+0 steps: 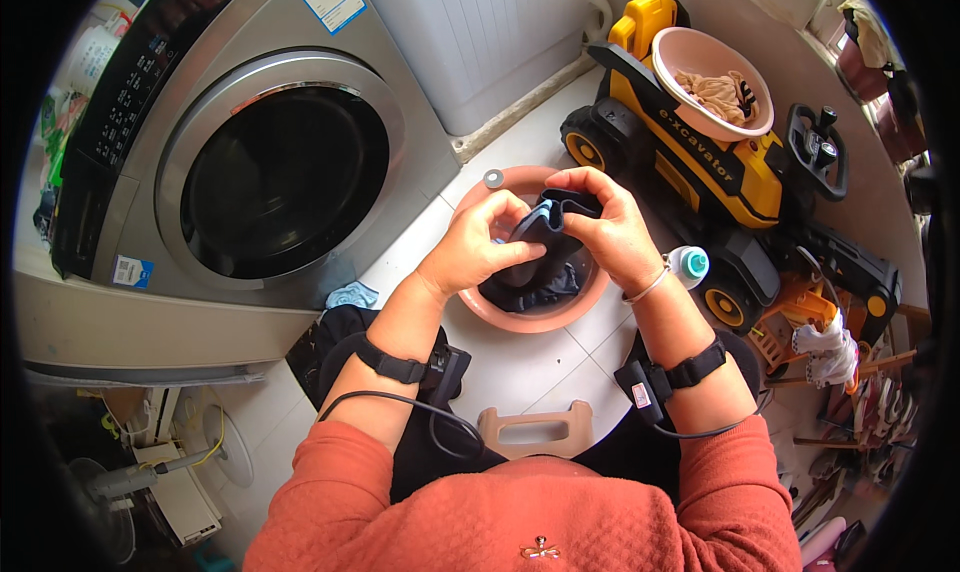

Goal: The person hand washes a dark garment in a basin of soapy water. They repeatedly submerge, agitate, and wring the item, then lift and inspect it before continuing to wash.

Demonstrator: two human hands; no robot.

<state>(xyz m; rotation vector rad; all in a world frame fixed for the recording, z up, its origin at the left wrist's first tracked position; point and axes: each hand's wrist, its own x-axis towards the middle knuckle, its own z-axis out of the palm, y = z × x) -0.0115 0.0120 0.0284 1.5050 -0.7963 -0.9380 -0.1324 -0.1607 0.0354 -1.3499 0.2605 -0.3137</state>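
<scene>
Both my hands hold a dark sock-like cloth (531, 231) with a light blue band over a pink plastic basin (499, 318). My left hand (486, 238) has thumb and fingers at the cloth's left edge. My right hand (609, 223) pinches its upper right edge between thumb and fingers. Below the cloth, dark wet fabric (551, 291) lies in the basin. A round grey-and-white disc (493, 178) is at the basin's upper left rim. The lower part of the held cloth blends into the fabric below, so its end is hard to tell.
A front-loading washing machine (285, 182) stands left, with a light blue cloth (352, 295) by its base. A bottle with a teal cap (690, 264) is right of the basin. Beyond it, a toy excavator (697, 152) bears a pink basin (664, 54) of beige cloth.
</scene>
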